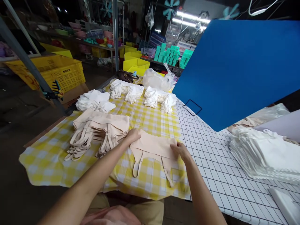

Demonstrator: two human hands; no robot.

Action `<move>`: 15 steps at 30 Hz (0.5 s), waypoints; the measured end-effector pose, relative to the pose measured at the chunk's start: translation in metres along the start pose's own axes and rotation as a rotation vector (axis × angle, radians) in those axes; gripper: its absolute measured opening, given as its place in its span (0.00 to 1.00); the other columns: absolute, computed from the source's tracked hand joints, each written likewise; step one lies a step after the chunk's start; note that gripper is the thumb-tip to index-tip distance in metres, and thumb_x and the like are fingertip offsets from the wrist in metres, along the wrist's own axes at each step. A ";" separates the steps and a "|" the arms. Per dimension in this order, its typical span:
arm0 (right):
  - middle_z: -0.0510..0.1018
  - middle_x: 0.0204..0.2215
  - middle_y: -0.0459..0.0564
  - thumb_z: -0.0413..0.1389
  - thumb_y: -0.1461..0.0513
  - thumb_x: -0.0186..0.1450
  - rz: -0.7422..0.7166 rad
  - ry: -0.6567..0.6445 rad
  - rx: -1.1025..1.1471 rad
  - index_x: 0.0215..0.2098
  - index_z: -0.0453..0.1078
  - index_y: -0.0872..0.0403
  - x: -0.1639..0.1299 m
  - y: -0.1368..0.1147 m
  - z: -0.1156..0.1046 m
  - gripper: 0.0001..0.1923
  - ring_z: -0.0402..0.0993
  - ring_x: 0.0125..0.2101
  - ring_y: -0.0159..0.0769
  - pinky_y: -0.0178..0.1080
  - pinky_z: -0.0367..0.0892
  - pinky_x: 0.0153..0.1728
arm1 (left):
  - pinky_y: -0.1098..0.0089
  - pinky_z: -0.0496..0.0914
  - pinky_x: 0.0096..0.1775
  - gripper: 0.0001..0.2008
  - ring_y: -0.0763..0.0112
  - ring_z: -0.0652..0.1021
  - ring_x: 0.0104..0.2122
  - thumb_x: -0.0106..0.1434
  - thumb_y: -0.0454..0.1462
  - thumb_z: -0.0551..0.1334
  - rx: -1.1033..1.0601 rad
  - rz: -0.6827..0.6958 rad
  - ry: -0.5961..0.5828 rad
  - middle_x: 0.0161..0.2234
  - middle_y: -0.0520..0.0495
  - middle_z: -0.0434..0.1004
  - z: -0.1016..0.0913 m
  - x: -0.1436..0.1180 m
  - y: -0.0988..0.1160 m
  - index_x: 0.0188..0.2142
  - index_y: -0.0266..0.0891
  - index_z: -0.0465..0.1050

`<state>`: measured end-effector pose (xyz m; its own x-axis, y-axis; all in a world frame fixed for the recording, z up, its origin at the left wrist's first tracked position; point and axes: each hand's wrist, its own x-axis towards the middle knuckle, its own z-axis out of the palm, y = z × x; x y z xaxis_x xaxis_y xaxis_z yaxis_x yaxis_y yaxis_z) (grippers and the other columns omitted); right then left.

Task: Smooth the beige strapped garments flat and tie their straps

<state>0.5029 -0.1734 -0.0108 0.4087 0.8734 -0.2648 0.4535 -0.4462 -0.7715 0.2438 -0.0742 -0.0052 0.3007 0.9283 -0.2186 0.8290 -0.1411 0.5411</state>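
Note:
A beige strapped garment [153, 147] lies flat on the yellow checked cloth [47, 159] in front of me, straps hanging toward me. My left hand [133, 135] rests on its left edge, fingers closed over the fabric. My right hand [179, 150] pinches its right edge. Just left of it sits a stack of the same beige garments [100, 128], straps trailing to the left.
Stacks of white garments [95, 100] line the far side of the cloth, with a clear plastic bag [156, 79] behind. A blue panel [236, 68] fills the upper right. White folded bags [264, 154] lie on the white gridded tabletop [211, 162]. Yellow crates [61, 72] stand at left.

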 end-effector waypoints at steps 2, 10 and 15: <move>0.76 0.23 0.51 0.58 0.57 0.50 -0.043 -0.024 0.087 0.26 0.69 0.57 -0.005 -0.007 -0.012 0.11 0.71 0.26 0.38 0.37 0.65 0.25 | 0.73 0.67 0.34 0.06 0.67 0.75 0.35 0.55 0.35 0.58 -0.062 0.046 0.045 0.34 0.46 0.76 -0.009 0.000 0.006 0.33 0.34 0.70; 0.73 0.38 0.51 0.60 0.52 0.54 -0.445 0.159 0.168 0.34 0.71 0.53 -0.035 -0.042 -0.064 0.14 0.68 0.37 0.39 0.39 0.66 0.34 | 0.75 0.64 0.35 0.02 0.72 0.72 0.32 0.56 0.33 0.57 -0.309 0.495 0.362 0.30 0.51 0.71 -0.059 -0.011 0.015 0.29 0.38 0.62; 0.74 0.37 0.52 0.57 0.58 0.55 -0.576 -0.014 -0.114 0.29 0.71 0.52 -0.061 0.009 -0.042 0.06 0.71 0.40 0.42 0.42 0.68 0.35 | 0.71 0.64 0.38 0.08 0.70 0.71 0.33 0.53 0.25 0.52 -0.045 0.623 0.170 0.30 0.51 0.70 -0.024 -0.064 -0.028 0.26 0.39 0.62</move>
<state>0.5157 -0.2394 0.0228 0.0607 0.9835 0.1704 0.6816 0.0839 -0.7269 0.1902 -0.1213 0.0129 0.6368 0.7195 0.2773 0.5018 -0.6597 0.5595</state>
